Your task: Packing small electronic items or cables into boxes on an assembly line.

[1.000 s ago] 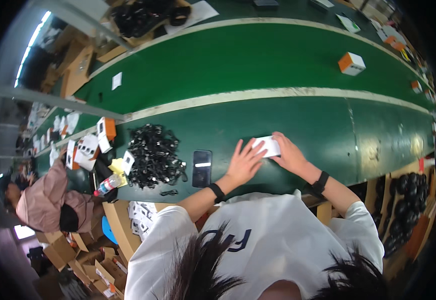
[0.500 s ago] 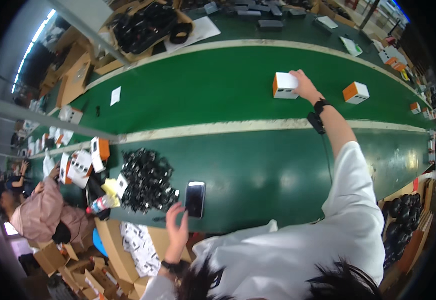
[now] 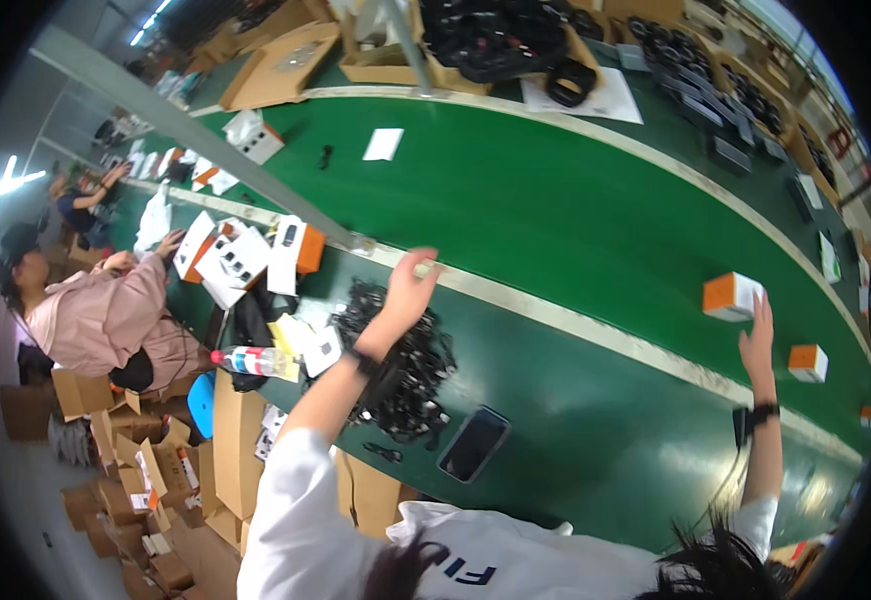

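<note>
My right hand [image 3: 757, 345] is stretched over the green belt at the right, its fingers straight against or just beside a small white-and-orange box [image 3: 728, 297]; I cannot tell whether they touch. My left hand [image 3: 409, 292] reaches over the pale belt edge, fingers loosely stretched and holding nothing. Below it lies a heap of black cables [image 3: 414, 385]. A dark smartphone [image 3: 475, 444] rests on the bench near my body. Farther along the belt stands a second white-and-orange box [image 3: 808, 363].
A pale rail [image 3: 576, 328] divides belt and bench. Opened white-and-orange boxes [image 3: 298, 248] and a plastic bottle [image 3: 254, 361] lie at the left, near a co-worker in a pink top [image 3: 111, 325]. A slanting metal post [image 3: 206, 140] crosses there. White paper [image 3: 384, 144] lies on the belt.
The view has swung left. My left hand has moved from beside the phone up to the belt edge. My right hand has loosened from its grasp over the box.
</note>
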The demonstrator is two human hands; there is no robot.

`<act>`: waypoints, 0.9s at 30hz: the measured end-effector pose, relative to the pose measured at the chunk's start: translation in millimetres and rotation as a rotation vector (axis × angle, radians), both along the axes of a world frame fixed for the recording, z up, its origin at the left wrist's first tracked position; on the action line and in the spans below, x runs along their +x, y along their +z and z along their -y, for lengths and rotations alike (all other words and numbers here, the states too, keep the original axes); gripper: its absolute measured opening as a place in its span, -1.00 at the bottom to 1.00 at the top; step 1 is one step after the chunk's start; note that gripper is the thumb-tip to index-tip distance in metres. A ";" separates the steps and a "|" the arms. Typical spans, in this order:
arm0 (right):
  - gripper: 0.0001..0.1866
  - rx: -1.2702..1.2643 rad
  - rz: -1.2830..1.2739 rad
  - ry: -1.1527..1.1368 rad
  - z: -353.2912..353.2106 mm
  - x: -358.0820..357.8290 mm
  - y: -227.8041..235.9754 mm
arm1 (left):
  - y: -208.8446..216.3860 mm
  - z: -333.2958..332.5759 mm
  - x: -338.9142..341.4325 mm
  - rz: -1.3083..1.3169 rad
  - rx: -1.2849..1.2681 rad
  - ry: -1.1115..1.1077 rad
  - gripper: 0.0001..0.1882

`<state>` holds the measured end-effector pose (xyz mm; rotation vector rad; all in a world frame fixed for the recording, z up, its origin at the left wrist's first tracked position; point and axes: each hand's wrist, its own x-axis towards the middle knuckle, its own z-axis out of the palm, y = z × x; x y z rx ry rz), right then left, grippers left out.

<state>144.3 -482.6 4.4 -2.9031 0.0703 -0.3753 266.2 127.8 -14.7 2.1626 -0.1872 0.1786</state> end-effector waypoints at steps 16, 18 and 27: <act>-0.51 0.562 -0.511 0.359 -334.3 146.0 -15.5 | -113.5 -144.4 296.7 -0.093 0.720 0.849 -0.39; -0.49 0.629 -0.409 0.522 -408.9 212.6 -50.7 | -110.6 -168.5 300.3 -0.120 0.670 0.948 -0.39; -0.31 0.259 0.024 0.470 -562.1 375.7 -122.8 | -99.3 -125.6 306.8 -0.278 0.400 0.875 -0.75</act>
